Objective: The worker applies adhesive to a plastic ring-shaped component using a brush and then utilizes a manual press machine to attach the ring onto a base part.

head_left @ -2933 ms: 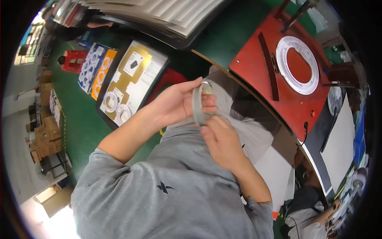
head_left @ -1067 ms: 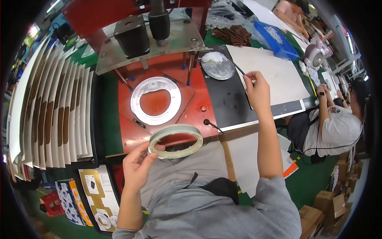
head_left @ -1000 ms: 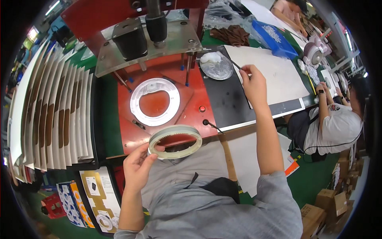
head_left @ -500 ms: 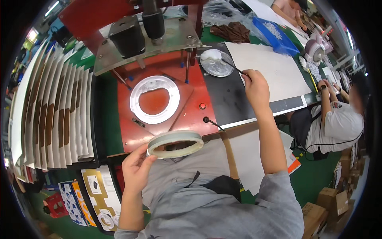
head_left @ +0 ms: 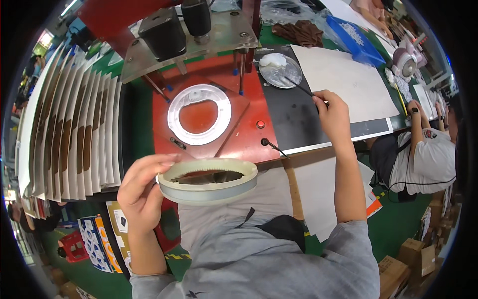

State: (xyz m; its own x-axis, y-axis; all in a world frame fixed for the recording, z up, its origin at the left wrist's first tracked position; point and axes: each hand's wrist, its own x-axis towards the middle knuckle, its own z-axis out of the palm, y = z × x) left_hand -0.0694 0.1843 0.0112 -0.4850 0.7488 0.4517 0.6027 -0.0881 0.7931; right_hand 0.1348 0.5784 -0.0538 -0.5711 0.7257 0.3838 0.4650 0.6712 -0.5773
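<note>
The left hand (head_left: 142, 197) had the pale ring (head_left: 208, 180) pinched by its rim, thumb under and fingers curled over the near edge, and it carried the ring flat and level above the lap, just in front of the red fixture plate (head_left: 249, 134). Held by one edge like that, the ring's toothed inner face stayed open to view and clear of the fingers.

Over on the other side, the right hand (head_left: 332, 112) was stretched out across the black mat (head_left: 294, 122), fingers closed tight on a thin dark brush (head_left: 298, 85). The brush tip reached into the shallow metal dish (head_left: 280, 71), where a white dab sat at the far rim; it looked like paste or glue, though the view was too small to be sure. The dish sat within easy reach of that arm, right beside the fixture.

On the red plate a second white ring (head_left: 199, 114) lay flat in its seat under the grey metal bracket with its two black motors (head_left: 164, 32). It lay well apart from the held ring.

To the left, a fan of white and brown cards (head_left: 69, 129) stood on edge in a row, stacked close so each could be lifted singly. At the far right another person's arm (head_left: 416, 127) rested on the green table (head_left: 269, 37).
</note>
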